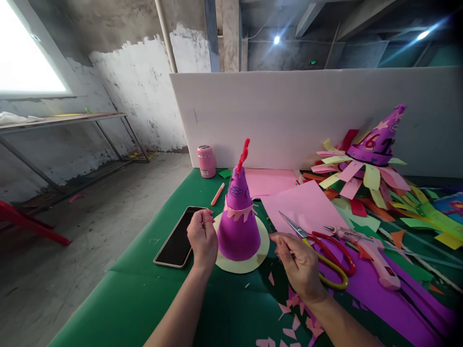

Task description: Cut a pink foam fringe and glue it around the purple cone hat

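Observation:
A purple cone hat stands upright on a pale yellow round brim, with a red twisted tip and a jagged pink band. My left hand is closed just left of the cone, over the edge of a dark-screened phone. Whatever its pinched fingers may hold is too small to make out. To the right of the brim, my right hand is closed too, fingertips curled close to the brim's edge. Any thing between those fingers is hidden. Red-and-yellow-handled scissors lie beside it.
A pink glue gun lies on purple sheet at right. Pink sheets, an orange stick and a pink flask are farther back. Another decorated hat stands before a white board. Pink scraps litter the front.

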The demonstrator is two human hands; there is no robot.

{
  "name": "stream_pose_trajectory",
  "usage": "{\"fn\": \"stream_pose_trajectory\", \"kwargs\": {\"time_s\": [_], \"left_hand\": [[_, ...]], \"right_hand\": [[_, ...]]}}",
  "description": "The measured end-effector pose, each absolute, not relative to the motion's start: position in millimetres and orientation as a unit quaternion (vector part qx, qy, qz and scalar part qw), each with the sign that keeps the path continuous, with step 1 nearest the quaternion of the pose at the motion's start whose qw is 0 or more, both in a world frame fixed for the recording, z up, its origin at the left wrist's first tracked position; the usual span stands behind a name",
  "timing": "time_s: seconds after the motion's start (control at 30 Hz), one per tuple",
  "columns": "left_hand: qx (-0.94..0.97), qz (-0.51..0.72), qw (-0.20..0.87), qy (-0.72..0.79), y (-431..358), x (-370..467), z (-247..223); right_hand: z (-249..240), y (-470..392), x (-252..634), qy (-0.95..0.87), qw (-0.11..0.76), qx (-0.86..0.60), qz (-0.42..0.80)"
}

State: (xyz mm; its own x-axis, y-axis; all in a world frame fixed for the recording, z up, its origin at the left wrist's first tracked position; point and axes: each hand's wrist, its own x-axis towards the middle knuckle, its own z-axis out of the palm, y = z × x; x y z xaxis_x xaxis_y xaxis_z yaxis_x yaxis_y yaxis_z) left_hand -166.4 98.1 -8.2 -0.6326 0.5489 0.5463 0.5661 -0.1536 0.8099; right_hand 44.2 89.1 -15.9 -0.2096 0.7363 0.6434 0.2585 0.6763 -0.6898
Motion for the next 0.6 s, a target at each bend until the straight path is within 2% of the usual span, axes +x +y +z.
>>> {"fn": "stream_pose_trajectory", "kwargs": {"time_s": [0.2, 0.43, 0.6], "left_hand": [[-0.425, -0.595, 0.019, -0.682, 97.5, -173.2, -18.6], [-0.429, -0.606, 0.021, -0.669, 97.8, -173.3, -24.7], [-0.433, -0.629, 0.011, -0.646, 97.7, -169.8, -21.3]], "right_hand": [[-13.3, 95.1, 42.3, -0.732, 0.562, -0.326, 0.204], [-5.5, 96.9, 44.5, -0.718, 0.542, -0.352, 0.257], [-8.2, 98.6, 44.3, -0.728, 0.532, -0.363, 0.237]]}}
